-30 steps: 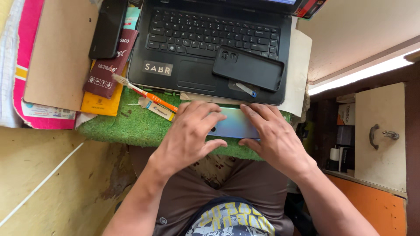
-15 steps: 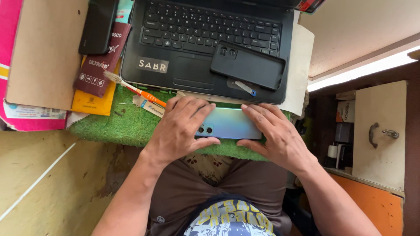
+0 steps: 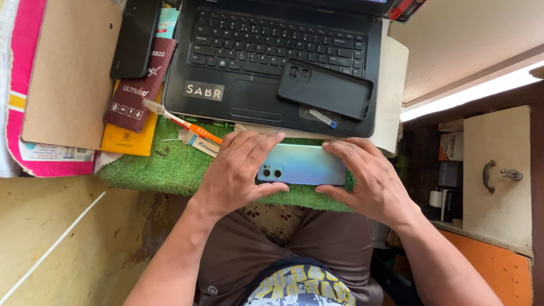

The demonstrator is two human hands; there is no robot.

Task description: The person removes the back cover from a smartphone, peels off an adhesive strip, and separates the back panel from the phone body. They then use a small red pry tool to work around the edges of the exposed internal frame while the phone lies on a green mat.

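Between both hands (image 3: 306, 175): phone (image 3: 303, 164), gripped.

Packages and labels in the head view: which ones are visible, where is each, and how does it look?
Maroon packet: left of the laptop, long, white print.
Yellow packet: beneath the maroon one, flat.
Sticker: laptop palm rest, grey rectangle, white letters.
Small box: right shelf, white.

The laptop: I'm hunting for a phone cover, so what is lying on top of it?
On the laptop palm rest lies a black phone case, with a small blue-tipped tool poking out beneath its lower edge. The case covers part of the palm rest, so anything else under it is hidden.
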